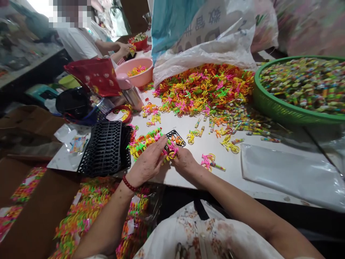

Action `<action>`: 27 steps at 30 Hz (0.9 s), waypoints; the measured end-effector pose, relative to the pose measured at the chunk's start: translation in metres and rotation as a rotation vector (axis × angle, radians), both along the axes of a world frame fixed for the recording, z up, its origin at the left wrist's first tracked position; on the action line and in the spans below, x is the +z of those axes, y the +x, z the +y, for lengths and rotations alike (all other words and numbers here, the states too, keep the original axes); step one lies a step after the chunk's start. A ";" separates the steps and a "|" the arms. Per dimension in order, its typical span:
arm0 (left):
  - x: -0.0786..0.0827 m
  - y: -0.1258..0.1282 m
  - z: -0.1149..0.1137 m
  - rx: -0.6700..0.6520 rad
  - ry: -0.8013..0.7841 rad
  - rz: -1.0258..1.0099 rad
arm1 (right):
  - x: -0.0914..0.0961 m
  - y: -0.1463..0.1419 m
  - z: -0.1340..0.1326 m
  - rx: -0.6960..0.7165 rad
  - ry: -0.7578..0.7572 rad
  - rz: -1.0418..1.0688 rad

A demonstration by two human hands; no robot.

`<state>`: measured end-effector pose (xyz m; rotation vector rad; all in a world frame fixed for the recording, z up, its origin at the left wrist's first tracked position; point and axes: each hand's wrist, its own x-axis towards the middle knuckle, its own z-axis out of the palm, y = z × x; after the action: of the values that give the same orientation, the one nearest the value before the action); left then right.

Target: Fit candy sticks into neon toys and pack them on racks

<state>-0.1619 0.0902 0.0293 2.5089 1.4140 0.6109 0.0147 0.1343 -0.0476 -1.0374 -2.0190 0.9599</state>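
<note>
My left hand [149, 159], with a red bead bracelet on the wrist, is closed at the fingertips on a small pink and yellow plastic toy bicycle [171, 150]. My right hand [184, 160] meets it from the other side, its fingers curled around the same toy and partly hidden. Both hands are over a black lattice tray [181, 142], whose far right corner shows beyond them. On the left, rows of bright toys [141, 144] cover the tray. A pink and yellow toy bicycle [207, 160] lies by a candy tube [219, 167] to the right.
Stacked black trays [104, 147] stand left. Behind lies a heap of colourful toys [205, 86] spilling from a large sack [199, 28]. A green basket [296, 111] of candy tubes and clear plastic bags [285, 172] are right. Boxes of packed toys [81, 208] sit below; another person [81, 39] works behind.
</note>
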 end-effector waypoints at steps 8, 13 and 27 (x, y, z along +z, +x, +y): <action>0.003 -0.001 0.000 0.019 -0.038 -0.026 | 0.000 -0.002 -0.001 -0.010 -0.041 0.044; 0.001 -0.002 0.001 0.020 -0.036 -0.038 | 0.004 -0.001 0.000 -0.018 -0.089 0.075; -0.002 -0.003 0.000 0.039 -0.019 -0.070 | 0.034 0.018 0.016 -0.279 -0.593 0.603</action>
<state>-0.1651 0.0905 0.0268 2.4252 1.4402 0.6822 0.0322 0.1500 -0.0132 -1.1090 -1.0859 1.5356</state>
